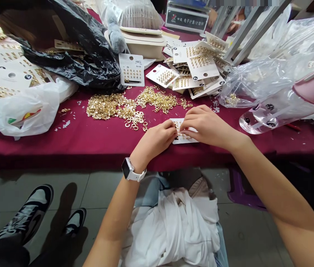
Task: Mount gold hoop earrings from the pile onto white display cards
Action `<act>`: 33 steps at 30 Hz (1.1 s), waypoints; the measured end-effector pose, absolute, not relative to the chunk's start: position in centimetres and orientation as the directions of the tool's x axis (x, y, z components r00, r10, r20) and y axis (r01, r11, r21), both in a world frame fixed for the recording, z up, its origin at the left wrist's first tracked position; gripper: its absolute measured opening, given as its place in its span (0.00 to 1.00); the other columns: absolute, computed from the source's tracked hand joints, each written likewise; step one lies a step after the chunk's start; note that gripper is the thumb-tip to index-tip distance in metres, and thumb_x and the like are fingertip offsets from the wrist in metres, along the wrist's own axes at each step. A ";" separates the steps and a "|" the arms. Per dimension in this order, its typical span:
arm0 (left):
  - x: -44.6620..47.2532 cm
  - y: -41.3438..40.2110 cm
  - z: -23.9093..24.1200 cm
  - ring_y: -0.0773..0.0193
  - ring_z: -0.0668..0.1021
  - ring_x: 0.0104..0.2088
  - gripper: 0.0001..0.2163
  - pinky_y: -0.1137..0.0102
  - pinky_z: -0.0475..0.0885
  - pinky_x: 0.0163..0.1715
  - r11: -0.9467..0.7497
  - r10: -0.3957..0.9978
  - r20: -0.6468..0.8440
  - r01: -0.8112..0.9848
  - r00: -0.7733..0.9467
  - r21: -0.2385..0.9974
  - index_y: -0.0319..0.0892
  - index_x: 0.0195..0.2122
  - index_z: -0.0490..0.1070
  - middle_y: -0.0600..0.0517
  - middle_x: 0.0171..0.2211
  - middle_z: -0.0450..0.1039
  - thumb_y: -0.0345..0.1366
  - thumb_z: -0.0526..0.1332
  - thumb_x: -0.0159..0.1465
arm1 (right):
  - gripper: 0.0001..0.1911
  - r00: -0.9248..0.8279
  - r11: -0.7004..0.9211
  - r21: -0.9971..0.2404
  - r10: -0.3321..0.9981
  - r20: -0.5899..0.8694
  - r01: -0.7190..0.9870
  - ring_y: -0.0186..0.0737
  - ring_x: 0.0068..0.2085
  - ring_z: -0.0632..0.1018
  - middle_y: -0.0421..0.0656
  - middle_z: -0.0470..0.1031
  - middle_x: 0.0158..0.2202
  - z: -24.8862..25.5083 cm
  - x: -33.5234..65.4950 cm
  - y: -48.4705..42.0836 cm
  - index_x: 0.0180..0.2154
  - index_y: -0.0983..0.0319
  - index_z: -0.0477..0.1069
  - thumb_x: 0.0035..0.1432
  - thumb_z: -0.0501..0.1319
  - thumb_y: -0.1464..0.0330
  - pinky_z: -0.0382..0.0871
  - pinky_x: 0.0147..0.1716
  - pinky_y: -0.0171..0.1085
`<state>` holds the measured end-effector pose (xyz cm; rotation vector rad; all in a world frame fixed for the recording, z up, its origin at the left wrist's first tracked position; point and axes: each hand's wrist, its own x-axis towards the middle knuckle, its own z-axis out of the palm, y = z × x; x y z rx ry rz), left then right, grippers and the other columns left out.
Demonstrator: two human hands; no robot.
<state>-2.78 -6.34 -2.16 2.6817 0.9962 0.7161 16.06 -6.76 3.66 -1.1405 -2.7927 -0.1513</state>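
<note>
A white earring card [184,138] lies near the front edge of the dark red tablecloth [95,139]. My left hand [157,139], with a white watch on the wrist, pinches at the card's left edge with fingers closed. My right hand [205,124] curls over the card's top, fingertips pressed together against it near the left fingertips. What the fingertips pinch is too small to name. Just beyond the hands lies a pile of loose gold earrings [134,105].
Filled earring cards [198,68] are heaped at the back, one card [131,70] stands apart. A black plastic bag [84,52] and white bag [26,109] sit left. Clear bags [270,81] and a clear bottle with pink cap [284,107] lie right. Another person's shoes [34,217] are on the floor.
</note>
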 end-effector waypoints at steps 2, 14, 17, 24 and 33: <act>-2.8 -6.4 -2.2 0.64 0.78 0.37 0.08 0.71 0.72 0.36 -0.754 0.656 0.377 0.562 0.654 0.339 0.37 0.36 0.71 0.47 0.42 0.71 0.33 0.54 0.67 | 0.05 -0.680 0.690 0.016 0.710 0.183 0.724 0.44 0.42 0.72 0.43 0.78 0.35 3.6 16.3 -7.5 0.33 0.60 0.75 0.59 0.60 0.67 0.58 0.43 0.41; -3.2 -6.8 -1.7 0.65 0.77 0.38 0.02 0.71 0.73 0.38 -0.761 0.635 0.431 0.424 0.641 0.491 0.40 0.36 0.68 0.49 0.42 0.69 0.30 0.57 0.63 | 0.08 -0.629 0.647 0.060 0.709 0.320 0.760 0.46 0.45 0.71 0.46 0.77 0.43 1.4 15.7 -9.4 0.36 0.62 0.75 0.60 0.57 0.71 0.62 0.46 0.44; -3.2 -6.8 -1.8 0.64 0.77 0.40 0.02 0.70 0.74 0.39 -0.752 0.643 0.429 0.419 0.634 0.509 0.40 0.35 0.69 0.49 0.42 0.70 0.29 0.58 0.62 | 0.08 -0.605 0.640 0.004 0.725 0.331 0.769 0.46 0.44 0.71 0.45 0.77 0.42 1.1 15.7 -9.5 0.35 0.61 0.75 0.60 0.56 0.71 0.63 0.45 0.44; -3.2 -6.6 -1.9 0.63 0.78 0.41 0.04 0.68 0.75 0.42 -0.757 0.641 0.413 0.445 0.647 0.478 0.40 0.33 0.70 0.48 0.41 0.70 0.30 0.57 0.64 | 0.06 -0.468 0.587 -0.309 0.798 0.381 0.749 0.44 0.42 0.73 0.44 0.77 0.37 1.7 16.9 -8.1 0.33 0.59 0.73 0.59 0.58 0.68 0.65 0.45 0.44; -3.1 -6.5 -1.9 0.61 0.78 0.42 0.06 0.69 0.75 0.42 -0.769 0.627 0.412 0.439 0.661 0.465 0.38 0.34 0.71 0.48 0.41 0.71 0.29 0.56 0.65 | 0.06 -0.103 0.257 -0.347 0.908 0.405 0.902 0.46 0.38 0.75 0.46 0.78 0.36 -1.5 19.0 -0.9 0.31 0.61 0.76 0.56 0.60 0.68 0.68 0.40 0.45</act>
